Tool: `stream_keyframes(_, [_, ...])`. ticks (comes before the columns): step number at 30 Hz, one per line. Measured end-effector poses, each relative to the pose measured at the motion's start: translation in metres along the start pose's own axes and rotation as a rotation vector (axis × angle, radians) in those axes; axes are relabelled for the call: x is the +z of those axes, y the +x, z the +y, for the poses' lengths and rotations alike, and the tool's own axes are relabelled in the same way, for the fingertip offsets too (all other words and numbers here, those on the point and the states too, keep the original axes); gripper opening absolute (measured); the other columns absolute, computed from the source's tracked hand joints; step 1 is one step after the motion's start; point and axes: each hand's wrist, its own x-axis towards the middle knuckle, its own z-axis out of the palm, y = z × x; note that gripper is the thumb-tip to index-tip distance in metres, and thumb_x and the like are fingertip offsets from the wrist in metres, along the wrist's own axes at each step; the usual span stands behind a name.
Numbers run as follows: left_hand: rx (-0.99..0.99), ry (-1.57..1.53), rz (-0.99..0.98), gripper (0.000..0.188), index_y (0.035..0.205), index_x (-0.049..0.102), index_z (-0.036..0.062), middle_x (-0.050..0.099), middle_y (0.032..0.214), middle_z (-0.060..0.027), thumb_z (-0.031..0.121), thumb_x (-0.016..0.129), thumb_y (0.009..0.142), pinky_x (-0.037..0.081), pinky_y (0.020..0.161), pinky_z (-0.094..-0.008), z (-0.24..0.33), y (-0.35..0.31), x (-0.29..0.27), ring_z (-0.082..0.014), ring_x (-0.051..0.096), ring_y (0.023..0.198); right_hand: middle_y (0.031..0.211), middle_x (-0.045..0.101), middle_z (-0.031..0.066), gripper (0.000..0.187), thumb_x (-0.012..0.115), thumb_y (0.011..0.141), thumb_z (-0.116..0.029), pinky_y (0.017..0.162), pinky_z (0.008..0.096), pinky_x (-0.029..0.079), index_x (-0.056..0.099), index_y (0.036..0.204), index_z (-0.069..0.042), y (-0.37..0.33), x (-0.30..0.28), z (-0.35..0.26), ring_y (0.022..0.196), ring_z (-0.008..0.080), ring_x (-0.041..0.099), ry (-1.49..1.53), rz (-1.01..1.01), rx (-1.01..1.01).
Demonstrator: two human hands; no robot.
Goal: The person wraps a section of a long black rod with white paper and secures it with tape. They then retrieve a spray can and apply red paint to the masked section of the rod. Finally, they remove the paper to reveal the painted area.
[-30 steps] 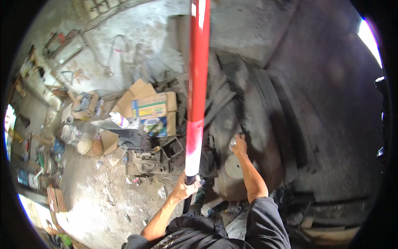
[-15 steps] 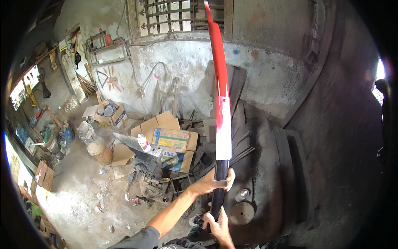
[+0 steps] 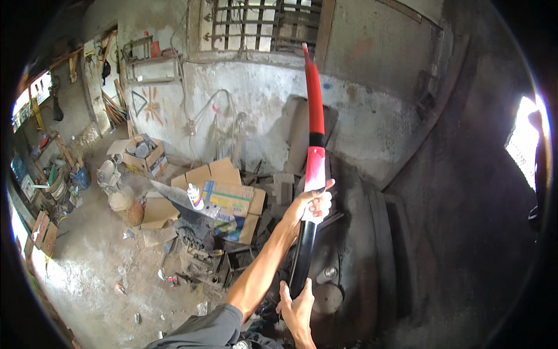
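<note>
A long, slightly curved scabbard-like piece [image 3: 314, 102] stands nearly upright before me, glossy red above and black below, with a narrow tip at its top. Around its middle is a white paper sleeve [image 3: 314, 168], stained red at the upper end. A black band shows between the red part and the paper. My left hand [image 3: 314, 205] is closed around the paper sleeve, thumb pointing up along it. Lower down, my right hand [image 3: 297, 305] grips the black end between thumb and fingers.
Flattened cardboard [image 3: 229, 198] and a white bottle [image 3: 195, 197] lie amid scrap left of the piece. A spray can [image 3: 327, 274] stands by a round disc [image 3: 326, 299] at right. Farther left are an open carton [image 3: 146, 156] and a bucket [image 3: 126, 205]. A barred window [image 3: 261, 26] is behind.
My left hand has moved up from the black part onto the paper sleeve. The sleeve sits lower against the red, baring a black band. The piece's tip appears lower in view.
</note>
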Motion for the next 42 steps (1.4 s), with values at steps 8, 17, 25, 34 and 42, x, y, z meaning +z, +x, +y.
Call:
stream_keyframes(8, [0.079,0.411,-0.182,0.094,0.160,0.009,0.0092,0.052,0.139,-0.0254,0.052,0.062,0.096,0.044,0.106,-0.0475,-0.065,-0.068,0.017,-0.0306,0.059,0.121,0.062,0.056,0.0034,0.018,0.068,0.092,-0.006,0.037,0.0275,0.041,0.054,0.101,0.001,0.028,-0.024,0.003,0.041,0.0107,0.052,0.409,-0.095,-0.143])
stream_keyframes(17, [-0.157,0.730,-0.159,0.054,0.141,0.046,-0.0042,0.055,0.141,-0.0189,0.026,0.062,0.100,0.037,0.116,-0.0403,0.011,0.009,0.014,-0.0266,0.052,0.134,0.053,0.041,0.0009,0.050,0.070,0.085,-0.049,0.031,0.0243,0.037,0.040,0.090,-0.010,0.022,-0.066,0.143,0.034,0.0111,0.043,1.509,-1.146,0.272])
stream_keyframes(25, [-0.095,0.960,0.014,0.037,0.126,0.061,0.0003,0.071,0.113,-0.0103,0.012,0.072,0.092,0.051,0.099,-0.0330,-0.005,-0.019,0.019,-0.0181,0.068,0.106,0.147,0.048,0.0203,0.119,0.082,0.066,-0.064,0.111,0.0455,0.038,0.031,0.151,0.001,0.095,-0.100,0.128,0.129,0.0305,0.053,0.572,-0.679,-0.073])
stream_keyframes(34, [-0.017,0.868,-0.092,0.045,0.130,0.056,-0.0043,0.068,0.117,-0.0118,0.017,0.071,0.093,0.050,0.101,-0.0362,-0.010,-0.042,0.043,-0.0217,0.068,0.107,0.072,0.053,0.0042,0.045,0.082,0.075,-0.031,0.081,0.0395,0.052,0.051,0.096,-0.007,0.144,-0.045,0.109,0.068,0.0206,0.057,1.079,-1.416,0.066])
stream_keyframes(42, [0.588,1.022,0.155,0.047,0.125,0.053,-0.0023,0.059,0.093,-0.0035,0.034,0.065,0.097,0.055,0.072,-0.0352,0.073,-0.087,0.113,-0.0123,0.058,0.078,0.078,0.062,0.0013,0.028,0.085,0.079,-0.018,0.075,0.0311,0.049,0.060,0.084,-0.007,0.074,-0.050,0.180,0.075,0.0132,0.061,0.509,-1.639,0.294])
